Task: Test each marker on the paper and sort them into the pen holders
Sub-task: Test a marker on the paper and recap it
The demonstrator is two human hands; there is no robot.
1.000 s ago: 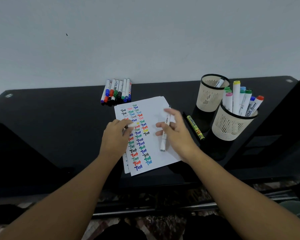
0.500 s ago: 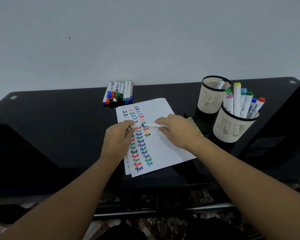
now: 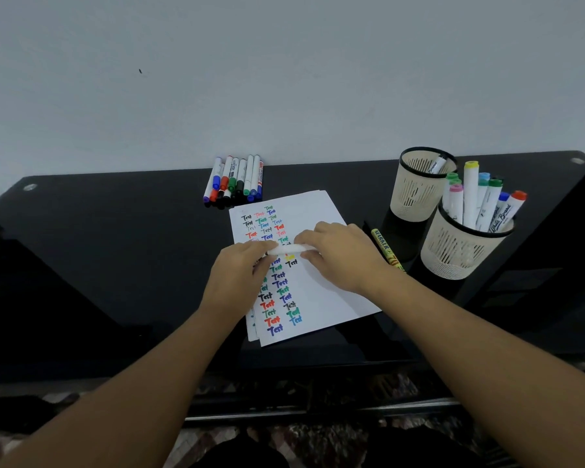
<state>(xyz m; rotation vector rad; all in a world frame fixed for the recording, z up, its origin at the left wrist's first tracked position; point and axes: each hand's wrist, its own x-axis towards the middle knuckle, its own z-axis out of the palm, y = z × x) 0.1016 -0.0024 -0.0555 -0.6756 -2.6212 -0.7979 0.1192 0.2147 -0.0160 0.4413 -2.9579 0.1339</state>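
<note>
Marker (image 3: 288, 249) pinched level between left hand (image 3: 242, 275) and right hand (image 3: 343, 255) above paper (image 3: 325, 292)

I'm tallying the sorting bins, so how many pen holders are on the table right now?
2. The far pen holder stands at the table's back right with one marker showing; the near pen holder, just in front of it, is packed with markers.

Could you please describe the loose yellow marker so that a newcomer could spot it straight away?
Find the white paper on the black table. Just right of it, before the two pen holders, lies the yellow marker, alone and yellow-bodied with dark lettering.
</note>
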